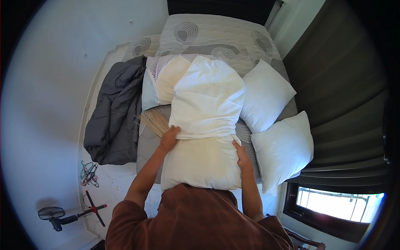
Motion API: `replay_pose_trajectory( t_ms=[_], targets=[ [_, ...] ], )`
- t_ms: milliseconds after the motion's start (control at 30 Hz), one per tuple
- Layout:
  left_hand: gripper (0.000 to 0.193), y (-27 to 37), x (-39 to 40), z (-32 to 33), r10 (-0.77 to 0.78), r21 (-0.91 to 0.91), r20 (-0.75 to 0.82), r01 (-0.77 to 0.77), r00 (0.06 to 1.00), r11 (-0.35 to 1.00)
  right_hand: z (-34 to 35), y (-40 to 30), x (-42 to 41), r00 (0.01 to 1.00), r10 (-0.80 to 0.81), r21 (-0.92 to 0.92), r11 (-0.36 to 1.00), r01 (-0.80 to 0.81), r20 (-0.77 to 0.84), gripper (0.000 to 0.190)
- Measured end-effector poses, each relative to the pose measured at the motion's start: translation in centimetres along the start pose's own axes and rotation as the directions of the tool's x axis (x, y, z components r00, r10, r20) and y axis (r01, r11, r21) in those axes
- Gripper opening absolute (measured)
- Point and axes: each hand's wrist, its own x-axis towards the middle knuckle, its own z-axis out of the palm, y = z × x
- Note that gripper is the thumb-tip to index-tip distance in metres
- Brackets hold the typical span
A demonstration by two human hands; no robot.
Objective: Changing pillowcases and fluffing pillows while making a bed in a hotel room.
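Observation:
A white pillow (201,162) lies in front of my body at the near edge of the bed. Its far end is inside a white pillowcase (209,97), whose rest stretches away over the bed with its opening bunched across the pillow. With my left hand (169,138) I grip the left edge of that opening. My right hand (241,152) pinches the opening's right corner beside the pillow. Under the pillowcase's far left side is a patterned pillow or folded cloth (165,75); the pillowcase hides part of it.
Two white pillows (265,93) (284,150) lie to the right near dark curtains (337,93). A grey comforter (115,115) hangs at the left side. Thin sticks, perhaps a broom (154,120), lie by my left hand. Hangers (89,174) and a fan (52,214) are on the floor.

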Motion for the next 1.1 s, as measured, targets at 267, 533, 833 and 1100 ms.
replay_pose_trajectory(
  t_ms=[267, 533, 833, 1100],
  targets=[
    [0.019, -2.1, -4.8, -0.2, -0.254, -0.121, -0.025, 0.249, 0.967, 0.961, 0.0, 1.0, -1.5, 0.905, -0.394, -0.014, 0.918, 0.397, -0.159, 0.047],
    [0.021, 3.2, -6.4, -1.5, -0.298, -0.518, 0.155, 0.334, 0.942, 0.788, 4.8, -10.4, -10.7, 0.8, -0.599, -0.12, 0.796, 0.593, -0.026, 0.023],
    [0.066, 7.0, -0.7, -3.3, -0.287, -0.9, 0.424, 0.435, 0.859, -0.027, 18.4, -13.6, -10.1, 0.463, -0.582, -0.683, -0.235, 0.692, 0.669, 0.031],
    [0.053, 1.0, -5.2, 2.8, -0.599, -0.603, 0.472, 0.733, 0.647, 0.316, 11.8, -3.4, 3.6, 0.829, -0.361, -0.806, 0.264, 0.53, 0.427, 0.031]
  ],
)
